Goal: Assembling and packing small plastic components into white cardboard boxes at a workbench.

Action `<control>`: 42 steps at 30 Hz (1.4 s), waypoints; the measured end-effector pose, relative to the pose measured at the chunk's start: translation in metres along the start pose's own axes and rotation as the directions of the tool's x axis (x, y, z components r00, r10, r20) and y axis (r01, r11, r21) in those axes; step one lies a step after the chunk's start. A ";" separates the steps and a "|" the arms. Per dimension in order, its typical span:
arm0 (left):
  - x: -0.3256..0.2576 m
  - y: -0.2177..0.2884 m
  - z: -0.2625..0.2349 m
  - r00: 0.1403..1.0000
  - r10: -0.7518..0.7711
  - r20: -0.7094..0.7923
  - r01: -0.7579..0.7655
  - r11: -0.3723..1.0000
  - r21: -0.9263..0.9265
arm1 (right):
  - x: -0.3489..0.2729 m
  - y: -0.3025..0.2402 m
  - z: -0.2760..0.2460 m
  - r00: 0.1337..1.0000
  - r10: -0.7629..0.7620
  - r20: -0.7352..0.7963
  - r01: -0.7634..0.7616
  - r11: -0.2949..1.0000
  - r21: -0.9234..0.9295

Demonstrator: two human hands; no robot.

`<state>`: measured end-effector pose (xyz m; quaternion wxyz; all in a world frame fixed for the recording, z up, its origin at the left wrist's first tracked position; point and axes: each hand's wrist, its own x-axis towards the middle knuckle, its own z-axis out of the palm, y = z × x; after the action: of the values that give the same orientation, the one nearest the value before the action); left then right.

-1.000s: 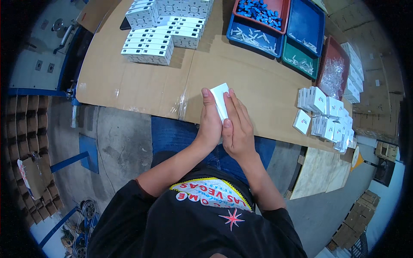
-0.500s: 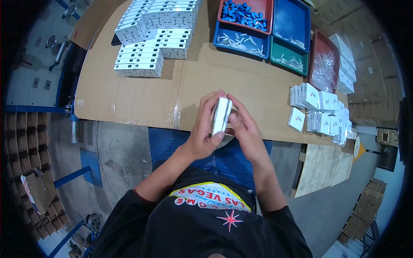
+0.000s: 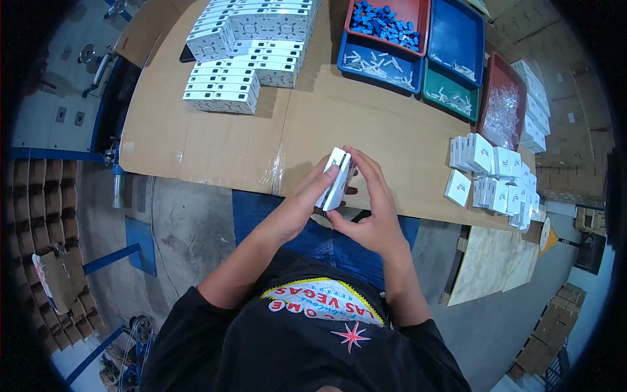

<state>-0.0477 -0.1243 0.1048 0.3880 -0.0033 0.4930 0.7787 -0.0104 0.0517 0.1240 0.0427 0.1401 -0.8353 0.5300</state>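
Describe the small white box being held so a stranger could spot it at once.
Start at the cardboard-covered table and come to its near edge, where the left hand and right hand meet. The small white box is pinched between them, tilted on edge. It is the only one off the table; the others sit in stacks.

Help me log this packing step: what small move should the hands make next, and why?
Probably press the flap shut: both hands, left hand and right hand, grip the small white box on edge above the cardboard-covered table, one end apparently still open.
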 end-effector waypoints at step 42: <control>-0.001 -0.032 0.024 0.565 0.785 -0.252 -0.654 0.613 0.442 | -0.006 0.006 0.049 0.932 -0.295 -0.210 0.256 0.947 -0.194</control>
<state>-0.0187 -0.0994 0.0929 -0.0896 0.0908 0.6328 0.7638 -0.0027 0.0115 0.0965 0.2270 0.1880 -0.8368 0.4613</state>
